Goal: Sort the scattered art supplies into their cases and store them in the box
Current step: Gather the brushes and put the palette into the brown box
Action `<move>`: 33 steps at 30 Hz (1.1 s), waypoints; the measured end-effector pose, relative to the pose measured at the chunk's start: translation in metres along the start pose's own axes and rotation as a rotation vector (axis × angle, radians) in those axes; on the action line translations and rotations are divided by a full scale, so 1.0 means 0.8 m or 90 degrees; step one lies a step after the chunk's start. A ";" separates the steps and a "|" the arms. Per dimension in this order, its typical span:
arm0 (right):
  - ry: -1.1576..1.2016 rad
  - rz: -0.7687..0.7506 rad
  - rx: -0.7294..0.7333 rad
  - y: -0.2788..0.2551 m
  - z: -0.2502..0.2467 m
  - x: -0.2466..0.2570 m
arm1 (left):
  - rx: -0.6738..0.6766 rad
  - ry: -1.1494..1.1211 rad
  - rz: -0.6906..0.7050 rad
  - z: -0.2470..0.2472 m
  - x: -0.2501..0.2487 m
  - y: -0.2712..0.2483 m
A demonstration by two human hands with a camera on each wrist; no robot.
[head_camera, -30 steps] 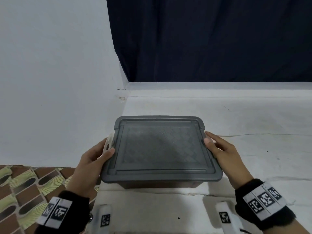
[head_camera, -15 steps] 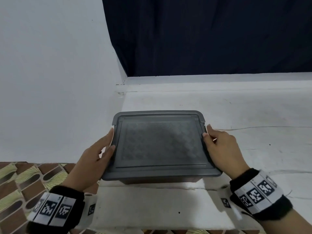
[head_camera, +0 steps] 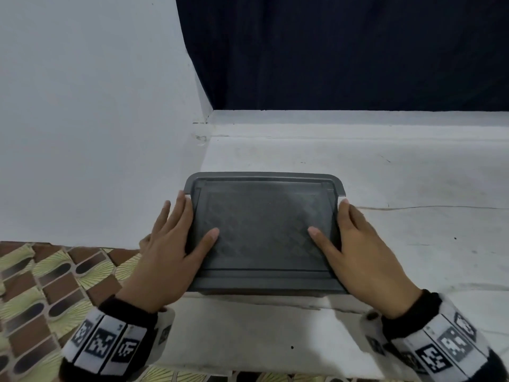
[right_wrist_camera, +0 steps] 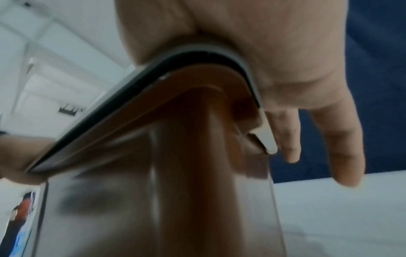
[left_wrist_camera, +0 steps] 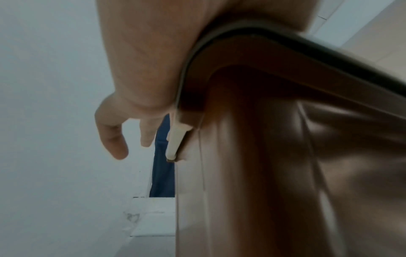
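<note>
**Both hands flat on the closed box**

The left hand and right hand lie with straight, relaxed fingers along the side edges of the grey lid, thumbs resting on top (nothing gripped). The brown box sits closed on the white ledge, near the wall corner.

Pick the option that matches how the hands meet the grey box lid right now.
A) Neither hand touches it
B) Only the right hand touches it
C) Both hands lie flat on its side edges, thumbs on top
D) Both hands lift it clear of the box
C: the left hand and right hand press flat on opposite edges of the lid, which sits on the box.
</note>
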State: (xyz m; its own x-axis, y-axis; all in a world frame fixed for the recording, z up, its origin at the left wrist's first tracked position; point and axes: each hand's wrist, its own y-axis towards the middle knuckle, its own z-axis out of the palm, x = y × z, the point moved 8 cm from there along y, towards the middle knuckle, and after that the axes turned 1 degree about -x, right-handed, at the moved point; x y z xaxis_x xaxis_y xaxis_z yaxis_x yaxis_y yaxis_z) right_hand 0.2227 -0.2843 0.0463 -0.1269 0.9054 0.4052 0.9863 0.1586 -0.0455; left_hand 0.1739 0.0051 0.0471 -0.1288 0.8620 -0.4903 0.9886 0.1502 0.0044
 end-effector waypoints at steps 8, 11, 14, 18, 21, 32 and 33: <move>0.319 0.002 -0.153 0.025 -0.013 -0.018 | -0.180 -0.180 0.017 -0.018 0.013 0.031; 0.313 -0.005 -0.176 0.057 -0.017 -0.017 | -0.226 -0.166 0.013 -0.024 0.010 0.060; 0.259 -0.007 -0.202 0.100 -0.021 -0.019 | -0.248 -0.179 -0.012 -0.028 0.007 0.099; 0.230 0.029 -0.209 0.165 -0.026 -0.025 | -0.269 -0.224 -0.063 -0.029 0.008 0.155; 0.225 0.042 -0.221 0.214 -0.034 -0.025 | -0.280 -0.243 -0.075 -0.030 0.005 0.198; 0.303 0.104 -0.206 0.369 -0.041 -0.033 | -0.287 -0.280 -0.074 -0.018 0.017 0.358; 0.310 0.104 -0.211 0.381 -0.041 -0.034 | -0.289 -0.277 -0.073 -0.016 0.019 0.369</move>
State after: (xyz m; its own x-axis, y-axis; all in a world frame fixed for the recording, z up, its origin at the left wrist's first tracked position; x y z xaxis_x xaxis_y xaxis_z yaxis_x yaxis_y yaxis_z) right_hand 0.5301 -0.2735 0.0516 0.0150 0.6115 0.7911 0.9792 -0.1692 0.1122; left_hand 0.4631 0.0687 0.0523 -0.0936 0.5669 -0.8184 0.8273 0.5016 0.2529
